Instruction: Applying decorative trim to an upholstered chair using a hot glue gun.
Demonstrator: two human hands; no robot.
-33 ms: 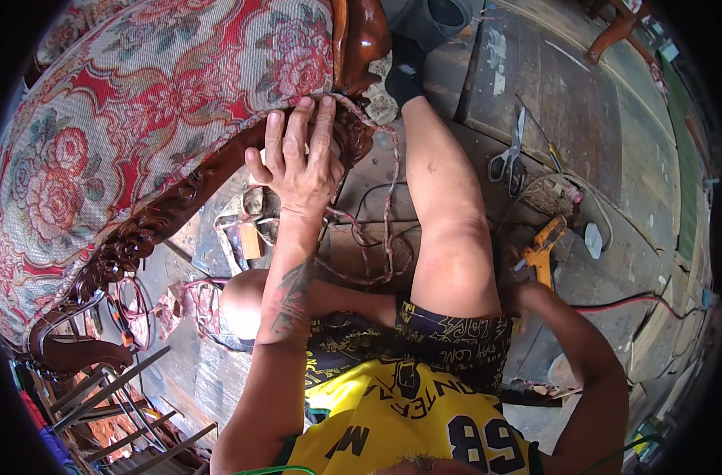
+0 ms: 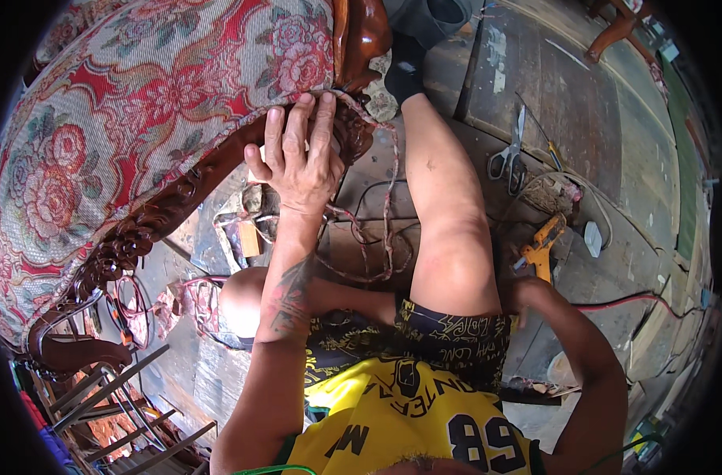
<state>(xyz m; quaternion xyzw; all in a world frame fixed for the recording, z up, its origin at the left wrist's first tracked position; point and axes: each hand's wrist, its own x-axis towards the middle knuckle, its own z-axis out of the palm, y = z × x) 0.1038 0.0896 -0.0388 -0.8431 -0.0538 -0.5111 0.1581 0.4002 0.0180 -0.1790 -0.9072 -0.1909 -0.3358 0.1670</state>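
Note:
My left hand lies stretched out, palm down. Its fingertips press on the edge of a red and cream floral upholstered seat, where a fabric-covered cord meets the carved brown wooden frame. From those fingertips the cord trails past the frame and loops on the floor between my legs. My right hand is beside my bent knee, close to an orange glue gun on the floor. Its fingers are mostly hidden behind the leg, so I cannot see what they hold, if anything.
Scissors and a yellow-handled tool lie on the worn wooden floor to the right. A red cable runs beyond my right arm. A small wooden block sits under my left forearm. Metal bars stand at lower left.

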